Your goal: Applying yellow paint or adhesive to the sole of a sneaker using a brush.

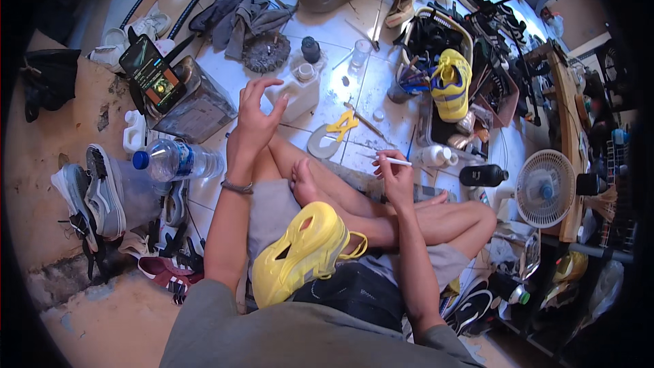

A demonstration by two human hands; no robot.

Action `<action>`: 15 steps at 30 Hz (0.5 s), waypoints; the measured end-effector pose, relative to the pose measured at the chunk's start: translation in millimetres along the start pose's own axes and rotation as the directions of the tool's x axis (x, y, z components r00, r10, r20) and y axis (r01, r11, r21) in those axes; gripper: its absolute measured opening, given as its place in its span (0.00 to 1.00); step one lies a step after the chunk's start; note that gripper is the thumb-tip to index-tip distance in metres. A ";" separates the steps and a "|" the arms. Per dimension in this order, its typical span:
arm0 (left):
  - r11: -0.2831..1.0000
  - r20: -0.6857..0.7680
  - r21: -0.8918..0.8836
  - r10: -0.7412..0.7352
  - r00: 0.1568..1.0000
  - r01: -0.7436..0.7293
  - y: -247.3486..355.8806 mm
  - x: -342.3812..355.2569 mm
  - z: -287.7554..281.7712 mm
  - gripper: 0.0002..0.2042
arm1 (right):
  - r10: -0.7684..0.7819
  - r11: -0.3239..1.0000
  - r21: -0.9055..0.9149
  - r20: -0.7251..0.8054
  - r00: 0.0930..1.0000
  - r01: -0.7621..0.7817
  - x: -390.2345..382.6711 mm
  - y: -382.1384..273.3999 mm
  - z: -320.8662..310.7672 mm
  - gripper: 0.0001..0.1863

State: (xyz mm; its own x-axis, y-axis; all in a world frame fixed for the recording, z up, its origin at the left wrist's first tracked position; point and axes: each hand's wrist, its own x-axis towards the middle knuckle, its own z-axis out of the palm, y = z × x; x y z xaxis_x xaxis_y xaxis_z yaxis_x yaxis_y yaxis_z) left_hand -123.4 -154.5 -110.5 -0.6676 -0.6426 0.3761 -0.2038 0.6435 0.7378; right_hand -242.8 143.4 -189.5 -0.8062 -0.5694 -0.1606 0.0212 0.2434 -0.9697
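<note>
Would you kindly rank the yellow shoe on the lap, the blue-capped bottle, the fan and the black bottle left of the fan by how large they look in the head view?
1. Yellow shoe on the lap
2. Blue-capped bottle and fan: too close to rank
3. Black bottle

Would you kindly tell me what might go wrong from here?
The left hand is close to the white jug, so a bump might tip it. The yellow shoe on the lap is held by neither hand and could slide off.
</note>
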 end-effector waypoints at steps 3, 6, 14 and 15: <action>1.000 -0.115 0.001 0.019 0.993 -0.018 -25.8 9.7 22.5 0.17 | -0.170 0.985 0.028 -0.075 0.983 0.172 47.9 -38.1 -1.8 0.13; 0.995 -0.069 -0.057 -0.090 0.994 0.086 -41.4 4.3 37.3 0.19 | -0.369 0.928 -0.103 -0.139 0.919 0.357 113.3 -95.0 -2.3 0.11; 0.992 0.049 -0.002 -0.125 0.991 0.125 -47.4 18.8 46.7 0.18 | -0.500 0.707 -0.624 -0.111 0.859 0.332 296.3 -94.2 5.5 0.15; 0.987 0.040 -0.038 -0.153 0.987 0.154 -48.1 21.2 49.4 0.17 | -0.500 0.686 -0.653 -0.101 0.860 0.322 306.6 -91.7 7.6 0.15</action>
State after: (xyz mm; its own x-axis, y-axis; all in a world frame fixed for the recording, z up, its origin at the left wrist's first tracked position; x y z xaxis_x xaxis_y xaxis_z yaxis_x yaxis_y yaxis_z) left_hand -163.1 -178.5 -165.7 -0.6565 -0.7162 0.2366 -0.2771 0.5207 0.8075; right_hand -487.4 -59.4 -151.3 -0.7635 -0.5325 0.3653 -0.6312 0.4958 -0.5964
